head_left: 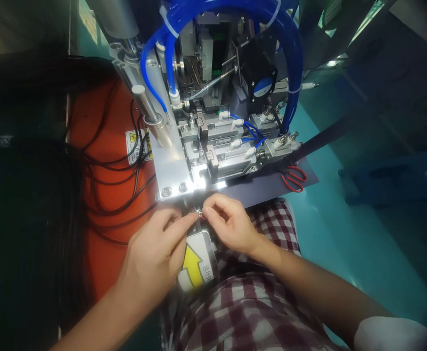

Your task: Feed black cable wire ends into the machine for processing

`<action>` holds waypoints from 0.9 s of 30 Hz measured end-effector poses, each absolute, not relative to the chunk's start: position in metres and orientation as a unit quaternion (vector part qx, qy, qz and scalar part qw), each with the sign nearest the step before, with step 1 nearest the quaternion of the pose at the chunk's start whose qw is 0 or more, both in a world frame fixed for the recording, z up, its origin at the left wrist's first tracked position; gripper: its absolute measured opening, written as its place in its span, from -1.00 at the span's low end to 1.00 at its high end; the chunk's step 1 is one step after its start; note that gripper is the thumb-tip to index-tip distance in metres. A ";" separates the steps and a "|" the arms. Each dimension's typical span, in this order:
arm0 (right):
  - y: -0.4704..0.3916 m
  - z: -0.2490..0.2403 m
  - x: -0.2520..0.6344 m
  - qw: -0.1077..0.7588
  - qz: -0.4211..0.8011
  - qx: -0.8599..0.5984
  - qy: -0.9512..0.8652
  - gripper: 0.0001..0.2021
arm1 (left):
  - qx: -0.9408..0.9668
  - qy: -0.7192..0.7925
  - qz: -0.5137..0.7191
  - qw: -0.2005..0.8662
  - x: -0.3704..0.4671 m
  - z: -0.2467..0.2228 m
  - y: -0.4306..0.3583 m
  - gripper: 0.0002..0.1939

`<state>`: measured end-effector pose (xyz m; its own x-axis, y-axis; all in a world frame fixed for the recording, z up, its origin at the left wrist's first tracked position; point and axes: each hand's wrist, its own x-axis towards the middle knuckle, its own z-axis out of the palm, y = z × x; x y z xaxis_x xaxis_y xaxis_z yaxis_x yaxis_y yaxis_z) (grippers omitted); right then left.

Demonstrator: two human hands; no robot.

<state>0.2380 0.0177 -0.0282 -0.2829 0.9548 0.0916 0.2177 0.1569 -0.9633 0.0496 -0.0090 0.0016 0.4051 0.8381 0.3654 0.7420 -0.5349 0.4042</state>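
Both hands meet at the front of a machine, under a bright metal plate (173,163). Between the fingertips is a small piece with thin red and green wire ends (201,214), too small to make out fully. My right hand (231,222) pinches it with thumb and forefinger. My left hand (158,243) is closed, with its thumb and finger tips against the piece's left side. Just below the fingertips lies a white label with a yellow arrow (193,263).
Air cylinders (231,165) and blue air hoses (294,63) rise behind the hands. Black cables (107,183) lie over an orange surface (96,263) to the left. Red-handled scissors (294,179) rest on a dark sheet (261,192) to the right.
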 end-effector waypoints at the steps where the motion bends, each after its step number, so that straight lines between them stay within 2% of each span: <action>1: 0.018 -0.029 0.238 0.407 0.446 -0.442 -0.663 -0.84 | 0.833 0.475 0.271 0.089 0.050 0.001 -0.009 -0.73; 7: 0.021 -0.033 0.237 0.453 0.358 -0.391 -0.717 -0.83 | 0.829 0.478 0.276 0.090 0.051 0.002 -0.010 -0.74; 15: 0.019 -0.031 0.239 0.418 0.377 -0.430 -0.706 -0.84 | 0.838 0.470 0.262 0.085 0.051 0.002 -0.009 -0.74; 22: 0.022 -0.035 0.240 0.421 0.305 -0.382 -0.764 -0.82 | 0.841 0.474 0.250 0.074 0.051 0.003 -0.009 -0.73; 27: 0.020 -0.032 0.240 0.413 0.387 -0.426 -0.706 -0.83 | 0.841 0.473 0.253 0.075 0.051 0.003 -0.009 -0.74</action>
<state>0.2396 0.0200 -0.0324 -0.2961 0.9206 0.2546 0.2816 0.3388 -0.8977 0.0512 -0.0092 0.0031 0.4246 0.8327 0.3555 0.7569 -0.5419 0.3653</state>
